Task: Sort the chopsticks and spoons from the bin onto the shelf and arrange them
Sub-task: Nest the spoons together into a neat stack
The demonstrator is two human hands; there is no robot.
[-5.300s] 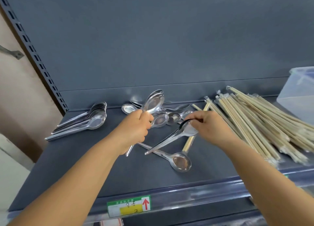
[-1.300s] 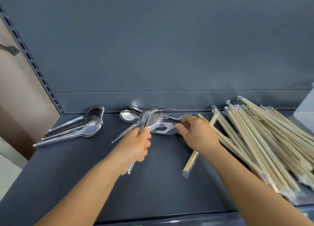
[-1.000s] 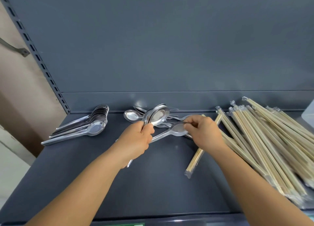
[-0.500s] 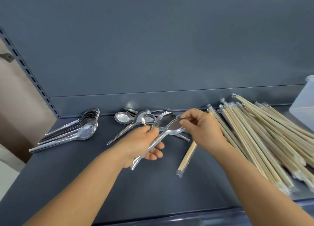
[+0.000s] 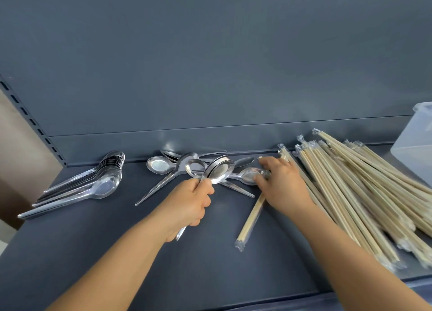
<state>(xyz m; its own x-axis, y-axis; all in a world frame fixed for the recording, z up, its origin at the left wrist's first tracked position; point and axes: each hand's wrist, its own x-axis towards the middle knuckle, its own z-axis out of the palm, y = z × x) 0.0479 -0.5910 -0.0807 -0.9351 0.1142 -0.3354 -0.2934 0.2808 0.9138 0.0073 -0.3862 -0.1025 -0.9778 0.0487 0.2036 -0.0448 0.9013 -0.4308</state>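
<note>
My left hand (image 5: 190,203) grips a nested stack of steel spoons (image 5: 219,170) by the handles, bowls raised above the dark shelf (image 5: 117,240). My right hand (image 5: 284,184) reaches into the loose spoons (image 5: 161,165) at the back; its fingertips touch the bowl of one spoon (image 5: 249,176). A tidy row of spoons (image 5: 102,184) lies at the left. One wrapped chopstick pair (image 5: 251,219) lies alone mid-shelf, partly under my right hand. A big pile of wrapped chopsticks (image 5: 364,193) fills the right side.
A translucent plastic bin (image 5: 416,144) stands at the far right on the shelf. The grey back panel (image 5: 210,65) rises behind everything. A slotted upright (image 5: 30,121) borders the shelf at the left.
The spoon my right hand carried half a second ago is now in the left hand's stack. My right hand has moved back to the loose spoons.
</note>
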